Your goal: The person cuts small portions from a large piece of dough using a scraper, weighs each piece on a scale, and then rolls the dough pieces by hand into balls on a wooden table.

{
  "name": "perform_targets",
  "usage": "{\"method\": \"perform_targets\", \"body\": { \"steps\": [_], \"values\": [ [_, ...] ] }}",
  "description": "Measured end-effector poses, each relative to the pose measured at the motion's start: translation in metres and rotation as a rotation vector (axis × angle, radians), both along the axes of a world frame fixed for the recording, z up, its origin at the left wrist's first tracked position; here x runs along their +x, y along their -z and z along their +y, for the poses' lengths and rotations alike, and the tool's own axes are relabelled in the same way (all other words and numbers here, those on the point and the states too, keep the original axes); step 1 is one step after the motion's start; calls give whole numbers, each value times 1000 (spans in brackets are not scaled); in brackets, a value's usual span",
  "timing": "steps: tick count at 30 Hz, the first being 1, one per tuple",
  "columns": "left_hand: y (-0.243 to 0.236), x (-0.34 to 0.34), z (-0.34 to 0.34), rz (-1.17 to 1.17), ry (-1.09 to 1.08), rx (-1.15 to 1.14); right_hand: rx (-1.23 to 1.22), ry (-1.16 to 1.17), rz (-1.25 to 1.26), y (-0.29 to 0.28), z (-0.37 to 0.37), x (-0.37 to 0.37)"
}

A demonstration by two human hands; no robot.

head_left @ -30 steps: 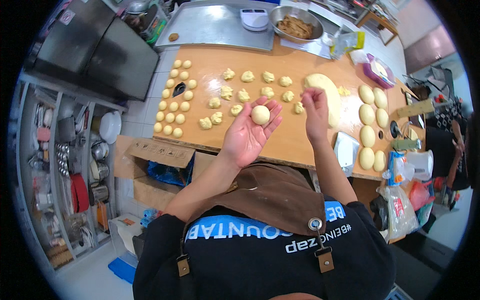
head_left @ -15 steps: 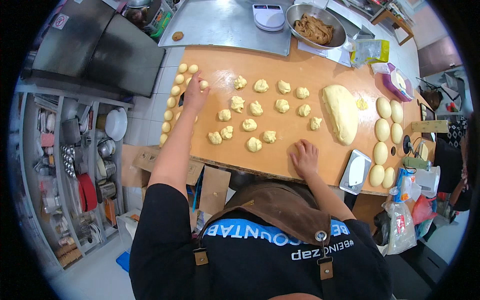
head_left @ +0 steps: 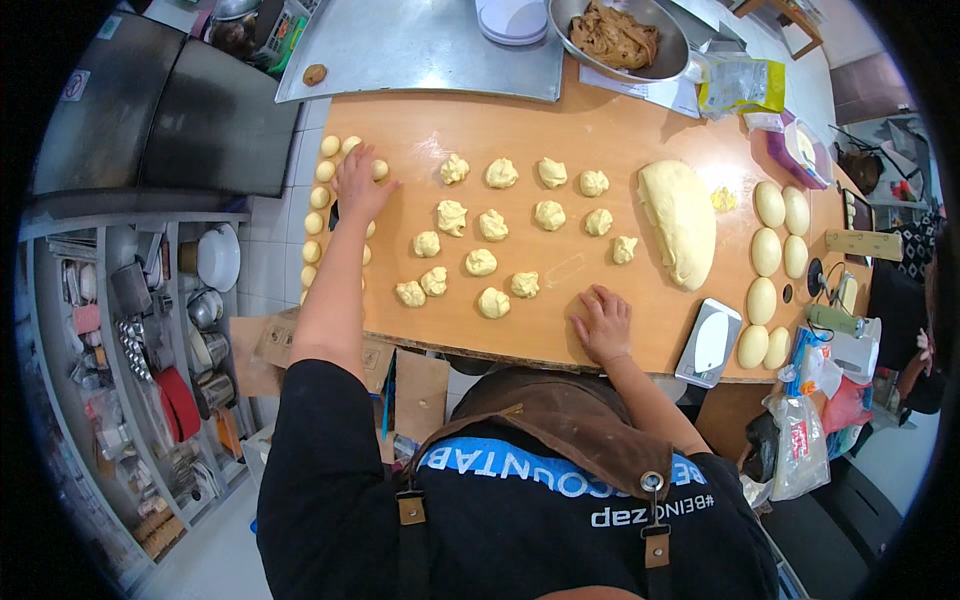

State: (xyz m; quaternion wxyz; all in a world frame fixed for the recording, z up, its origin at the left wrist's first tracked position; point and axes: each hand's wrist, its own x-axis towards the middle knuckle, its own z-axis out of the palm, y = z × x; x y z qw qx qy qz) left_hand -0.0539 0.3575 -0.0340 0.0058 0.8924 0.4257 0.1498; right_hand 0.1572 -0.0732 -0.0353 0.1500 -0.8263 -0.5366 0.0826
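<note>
Over the table's left end, my left hand (head_left: 362, 187) reaches among smooth round dough balls, its fingers spread. One dough ball (head_left: 379, 170) lies right beside its fingers and thumb; whether they touch is hard to see. More smooth balls (head_left: 316, 198) line the left edge, partly hidden by my hand and forearm. Palm down near the front edge, my right hand (head_left: 606, 326) rests on the wooden tabletop (head_left: 420, 110), holding nothing. Several rough dough lumps (head_left: 492, 225) are spread across the middle. A large dough mass (head_left: 680, 225) lies right of them.
Oval dough pieces (head_left: 768, 257) stand in rows at right, near a flat scale (head_left: 709, 343). A metal bowl of brown filling (head_left: 620, 40) and a steel tray (head_left: 420, 60) are at the far side. Shelves of pans (head_left: 150, 360) stand left of the table.
The whole view has shifted, with the table's left side now farther left. My left hand's fingers are more spread beside the dough ball. My right hand stays on the tabletop.
</note>
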Motion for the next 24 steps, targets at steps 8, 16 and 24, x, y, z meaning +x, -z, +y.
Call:
{"method": "perform_targets", "body": {
  "steps": [8,16,24],
  "values": [
    [-4,0,2,-76,-58,-171,-39,-23,38,-6,1,11],
    [-51,108,-207,-365,566,-685,209,102,308,18,-6,29],
    [-63,130,-310,20,593,-526,725,495,799,-5,-21,62]
  ]
}}
